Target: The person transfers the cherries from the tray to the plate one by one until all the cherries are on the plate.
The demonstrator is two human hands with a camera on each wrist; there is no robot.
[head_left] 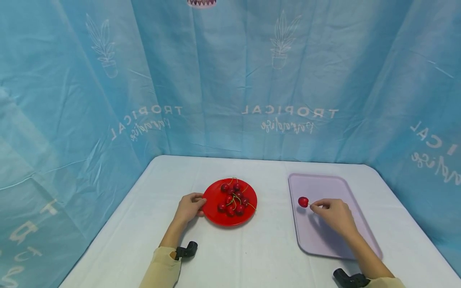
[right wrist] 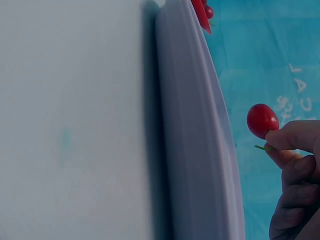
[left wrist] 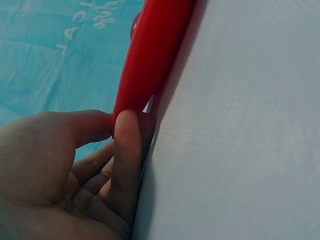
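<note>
Several dark red cherries (head_left: 231,210) with green stems lie heaped on a round red plate (head_left: 211,196). My left hand (head_left: 188,207) pinches the plate's left rim between thumb and fingers, as the left wrist view also shows at the plate edge (left wrist: 142,60). Over the left part of a pale purple tray (head_left: 317,240), my right hand (head_left: 334,216) pinches a single cherry (head_left: 303,202) by its stem. In the right wrist view this cherry (right wrist: 262,121) hangs above the tray's rim, apart from its surface, with thumb and fingertip meeting at the stem.
A white-covered table (head_left: 268,248) bears the plate on the left and the tray on the right. Blue printed curtains (head_left: 223,80) hang behind and at both sides. Black wrist cameras (head_left: 187,250) sit on both forearms.
</note>
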